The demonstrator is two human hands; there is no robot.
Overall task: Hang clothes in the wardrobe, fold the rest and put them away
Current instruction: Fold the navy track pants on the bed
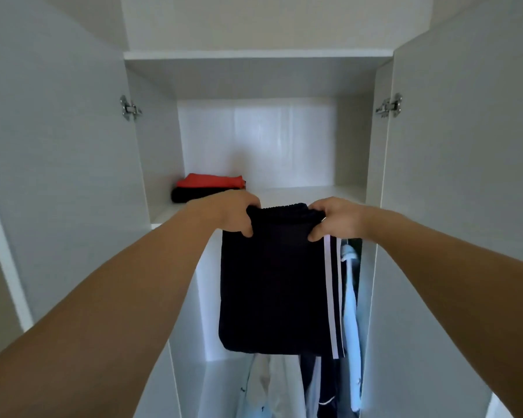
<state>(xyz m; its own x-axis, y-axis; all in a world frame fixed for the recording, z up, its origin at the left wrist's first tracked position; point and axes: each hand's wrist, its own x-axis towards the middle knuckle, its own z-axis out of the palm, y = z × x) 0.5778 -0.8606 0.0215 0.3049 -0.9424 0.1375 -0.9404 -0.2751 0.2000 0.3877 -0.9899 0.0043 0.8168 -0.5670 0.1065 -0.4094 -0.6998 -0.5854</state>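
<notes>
A folded pair of black trousers (272, 282) with white side stripes hangs from both my hands in front of the open white wardrobe. My left hand (234, 214) grips the elastic waistband at its left corner, and my right hand (334, 217) grips the right corner. The waistband is level with the front edge of the wardrobe shelf (299, 193). On that shelf at the left lie a folded red garment (212, 180) on top of a folded black garment (194, 195).
Both wardrobe doors (58, 146) stand open to either side, with metal hinges (129, 108). Below the shelf hang a light blue shirt (351, 297), pale garments (272, 384) and a dark garment (311, 381). A higher shelf (254, 54) spans the top.
</notes>
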